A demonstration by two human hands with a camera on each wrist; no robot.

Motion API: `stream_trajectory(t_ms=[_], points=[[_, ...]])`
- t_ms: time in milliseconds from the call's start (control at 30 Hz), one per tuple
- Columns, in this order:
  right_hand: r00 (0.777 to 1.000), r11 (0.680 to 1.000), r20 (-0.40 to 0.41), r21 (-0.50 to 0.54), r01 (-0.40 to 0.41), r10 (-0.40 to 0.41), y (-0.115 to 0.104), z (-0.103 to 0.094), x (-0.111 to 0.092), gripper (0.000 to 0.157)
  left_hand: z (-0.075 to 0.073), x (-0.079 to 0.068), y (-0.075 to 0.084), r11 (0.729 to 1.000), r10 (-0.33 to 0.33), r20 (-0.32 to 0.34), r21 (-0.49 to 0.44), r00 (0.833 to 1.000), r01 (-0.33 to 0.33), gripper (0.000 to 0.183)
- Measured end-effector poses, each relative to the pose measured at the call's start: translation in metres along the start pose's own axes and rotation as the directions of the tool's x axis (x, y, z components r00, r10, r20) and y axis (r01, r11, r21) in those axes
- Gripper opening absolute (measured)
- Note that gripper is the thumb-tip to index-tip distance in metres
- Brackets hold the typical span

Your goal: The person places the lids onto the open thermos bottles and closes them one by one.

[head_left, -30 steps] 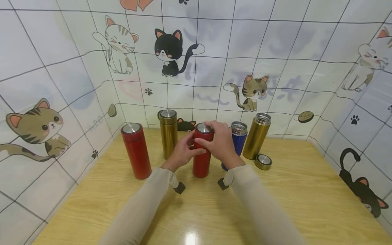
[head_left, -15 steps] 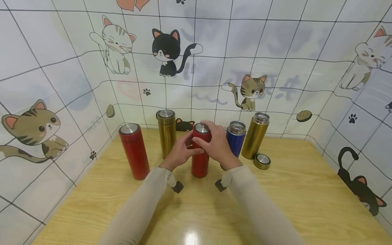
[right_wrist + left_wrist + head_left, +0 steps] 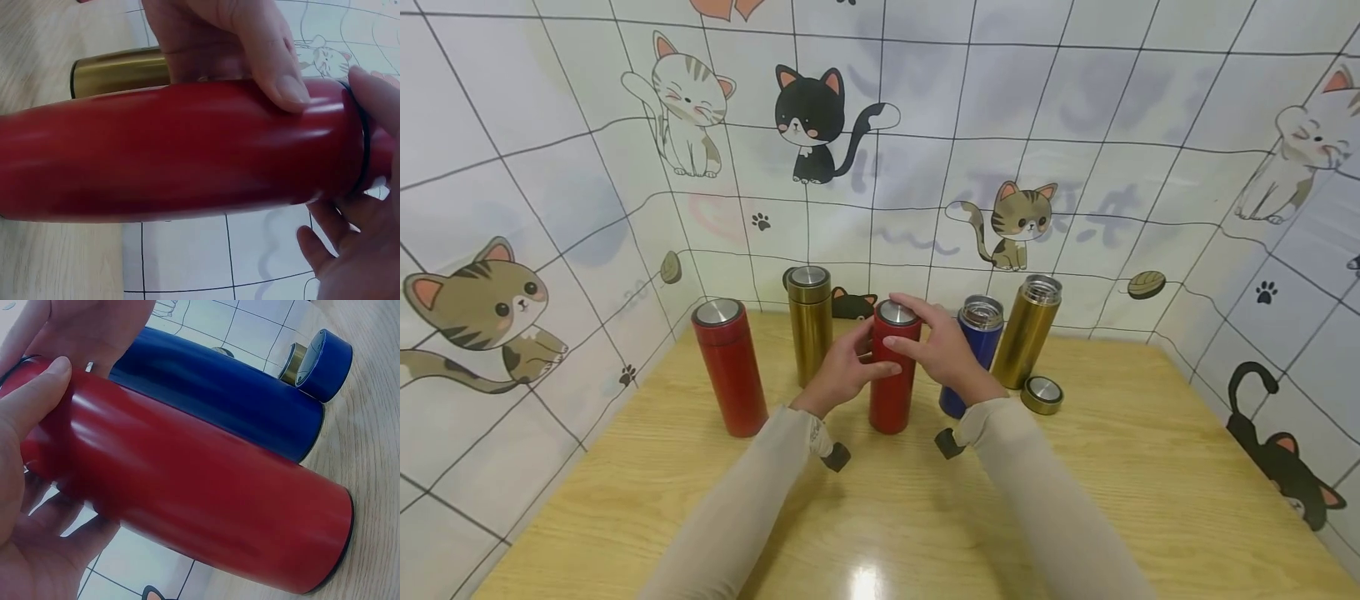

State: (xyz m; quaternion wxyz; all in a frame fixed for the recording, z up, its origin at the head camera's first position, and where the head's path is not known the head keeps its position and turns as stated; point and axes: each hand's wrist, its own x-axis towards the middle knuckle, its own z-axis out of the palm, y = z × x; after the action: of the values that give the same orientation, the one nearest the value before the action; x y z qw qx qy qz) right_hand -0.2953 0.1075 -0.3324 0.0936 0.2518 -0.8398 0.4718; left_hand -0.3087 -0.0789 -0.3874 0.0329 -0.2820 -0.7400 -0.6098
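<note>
A red thermos flask (image 3: 891, 404) stands upright on the table, its steel-topped lid (image 3: 897, 313) on. My left hand (image 3: 844, 367) grips the upper body, thumb across the front and fingers behind. My right hand (image 3: 946, 346) holds round the lid from the right, with the thumb at the seam's front and a finger over the far rim. In the right wrist view, a dark seam (image 3: 361, 144) runs between body and red lid, and the right fingers curl below it. Just right of it stands a lidless blue flask (image 3: 976, 342), partly covered by the right hand and wrist.
Another red flask (image 3: 730, 375) and a lidded gold flask (image 3: 812, 333) stand to the left. At right is a lidless gold flask (image 3: 1026, 333) with a gold lid (image 3: 1042, 395) beside it. A blue lid (image 3: 330, 365) lies near the blue flask. A cat-print wall (image 3: 917, 167) bounds the back.
My right hand has turned at the lid, its wrist swinging right and its thumb shifting slightly right. More of the blue flask shows. The left hand and the red flask stay put.
</note>
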Motion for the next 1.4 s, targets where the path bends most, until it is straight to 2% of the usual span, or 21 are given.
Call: stream_trajectory(t_ms=[133,233,400,567,633,833,967,1200,1400], points=[[0.997,0.993,-0.081,-0.115,-0.026,0.017,-0.006,0.005,-0.002,0.061,0.002,-0.001,0.001,1.0,0.006,-0.02,-0.004,1.0,-0.006,0.076],[0.992,0.986,-0.126,-0.162,-0.045,0.024,-0.009,0.009,-0.004,0.061,0.004,-0.001,0.001,1.0,0.012,-0.033,-0.003,0.999,-0.012,0.074],[0.986,0.979,-0.164,-0.195,-0.056,0.023,-0.011,0.013,-0.006,0.061,0.007,-0.002,0.0,1.0,0.018,-0.059,0.007,0.998,-0.018,0.075],[0.982,0.978,-0.185,-0.197,-0.064,0.027,-0.013,0.015,-0.007,0.061,0.008,-0.002,0.002,1.0,-0.011,-0.07,0.026,0.997,0.013,0.077],[0.98,0.978,-0.198,-0.197,-0.06,0.02,-0.013,0.016,-0.006,0.061,0.009,-0.002,0.006,0.999,-0.016,-0.073,0.037,0.997,0.019,0.077],[0.972,0.979,-0.233,-0.198,-0.051,0.003,-0.01,0.019,-0.007,0.061,0.009,-0.01,0.03,0.998,-0.002,-0.065,0.061,0.998,0.006,0.075],[0.964,0.979,-0.265,-0.195,-0.059,0.005,-0.007,0.022,-0.008,0.064,0.01,-0.012,0.035,0.998,-0.013,-0.061,0.053,0.998,0.016,0.076],[0.956,0.983,-0.291,-0.164,-0.089,0.038,-0.003,0.026,-0.011,0.076,0.01,-0.009,0.029,0.999,-0.031,-0.064,0.043,0.997,0.034,0.08],[0.958,0.993,-0.284,-0.095,-0.071,0.042,0.004,0.028,-0.014,0.079,0.011,0.005,-0.003,0.998,-0.035,-0.089,0.044,0.995,0.039,0.083]])
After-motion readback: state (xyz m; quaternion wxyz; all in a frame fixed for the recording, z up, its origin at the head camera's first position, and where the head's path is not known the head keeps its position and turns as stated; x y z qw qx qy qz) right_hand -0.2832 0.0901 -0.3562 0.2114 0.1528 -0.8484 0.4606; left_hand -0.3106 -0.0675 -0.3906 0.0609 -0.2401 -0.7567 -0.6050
